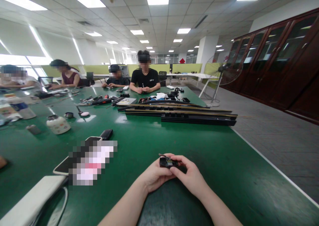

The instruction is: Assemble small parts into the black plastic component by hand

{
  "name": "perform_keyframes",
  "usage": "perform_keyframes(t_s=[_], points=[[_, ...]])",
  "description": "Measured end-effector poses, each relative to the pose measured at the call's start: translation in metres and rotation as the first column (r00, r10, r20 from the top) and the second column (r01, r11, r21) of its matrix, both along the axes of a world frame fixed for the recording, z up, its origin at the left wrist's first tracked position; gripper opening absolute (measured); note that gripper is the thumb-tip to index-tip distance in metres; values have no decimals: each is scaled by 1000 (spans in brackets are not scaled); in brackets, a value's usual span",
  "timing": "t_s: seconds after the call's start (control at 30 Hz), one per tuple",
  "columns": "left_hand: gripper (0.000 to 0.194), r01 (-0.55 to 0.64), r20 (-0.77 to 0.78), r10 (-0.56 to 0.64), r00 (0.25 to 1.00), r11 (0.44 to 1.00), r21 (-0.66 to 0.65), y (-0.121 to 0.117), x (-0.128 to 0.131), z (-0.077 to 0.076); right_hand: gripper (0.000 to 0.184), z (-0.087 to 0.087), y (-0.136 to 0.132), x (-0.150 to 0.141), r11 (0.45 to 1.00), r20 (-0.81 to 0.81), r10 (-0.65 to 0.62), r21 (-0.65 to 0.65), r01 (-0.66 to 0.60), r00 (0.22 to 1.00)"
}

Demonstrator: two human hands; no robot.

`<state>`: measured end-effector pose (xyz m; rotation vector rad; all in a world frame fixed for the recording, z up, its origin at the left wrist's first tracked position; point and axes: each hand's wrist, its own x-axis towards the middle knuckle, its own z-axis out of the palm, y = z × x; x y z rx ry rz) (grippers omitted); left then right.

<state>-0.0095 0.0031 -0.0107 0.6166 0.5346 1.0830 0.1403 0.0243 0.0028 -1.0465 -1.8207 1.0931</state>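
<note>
Both my hands meet over the near part of the green table, around a small black plastic housing [163, 162]. Its top side is open, and a bit of green and yellow, like a small circuit part, shows inside; the exact kind is unclear. My left hand [154, 175] is closed around it from the left and below. From the right, my right hand [190, 172] grips its edge with thumb and forefinger. A thin dark strip or wire [163, 155] sticks out at the housing's upper left. The palms and some fingertips are hidden.
Long black rails [199, 119] with thin brass-coloured rods lie across the table [211, 153]. To the left are a phone [74, 159], a white box-shaped device [32, 199] with a cable, and a white jar [58, 124]. Tools [99, 100] and several people [144, 76] are farther back.
</note>
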Motion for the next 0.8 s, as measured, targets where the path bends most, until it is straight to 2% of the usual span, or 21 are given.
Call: perform_keyframes(t_s=[0.23,0.43,0.8], points=[[47,-5,-39,4,999,1000,-6,0,2,2,28,2,-1,0,999,-36,40,30,-39,999],[47,-27,-83,26,996,1000,-16,1,4,1,23,0,1,1,984,-42,66,170,-58,997],[44,-14,-92,15,996,1000,13,1,2,-4,16,3,0,1,990,13,58,125,-59,998]])
